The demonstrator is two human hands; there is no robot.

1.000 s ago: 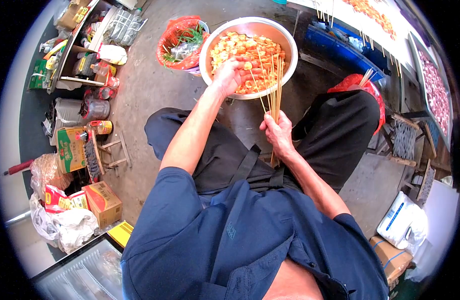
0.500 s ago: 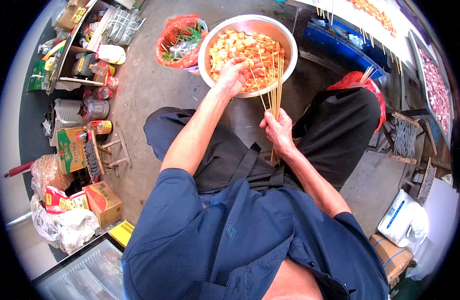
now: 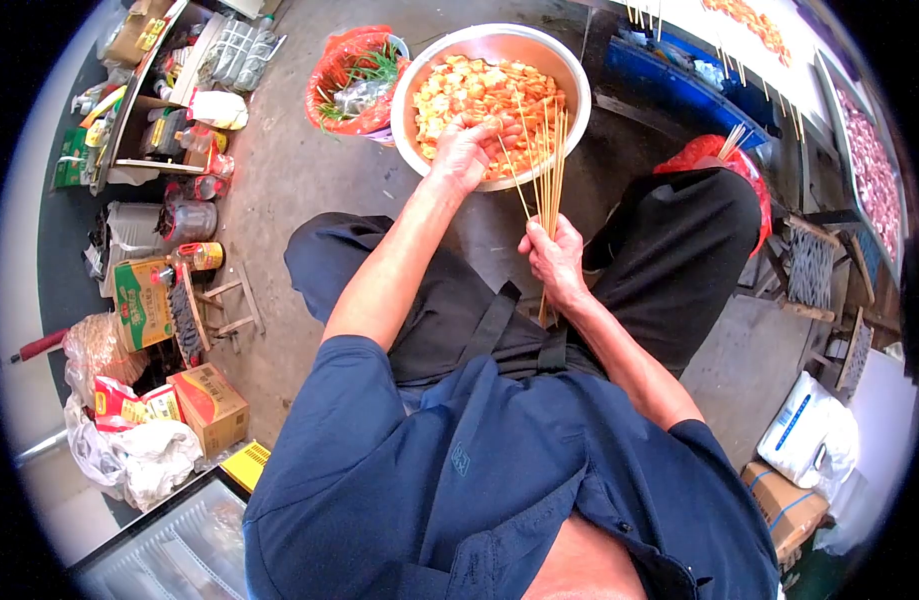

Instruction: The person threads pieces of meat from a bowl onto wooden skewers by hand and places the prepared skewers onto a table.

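A wide metal bowl [image 3: 407, 148] holds many orange-coated food pieces [image 3: 479, 88]. Over the bowl's near left part is my left hand [image 3: 463, 155], its fingers bent together around something small at the tip of one skewer; the piece blends with the food behind it. My right hand [image 3: 554, 252] is closed around the lower part of a bundle of thin wooden skewers [image 3: 551, 185], below the bowl's near rim. The skewers fan upward over the food, and their lower ends stick out beneath my right hand.
Left of the bowl stands a red-bagged bucket [image 3: 328, 75] with greens. A blue bin [image 3: 679, 85] and a tray of reddish pieces [image 3: 869, 165] are at the right. Skewers stand in a red bag [image 3: 757, 185] by my right knee. Cluttered shelves [image 3: 129, 130] line the left.
The view has shifted slightly, with the bowl a little higher and further left. My left hand's fingers have drawn closer together near the skewer tip. My right hand keeps its hold.
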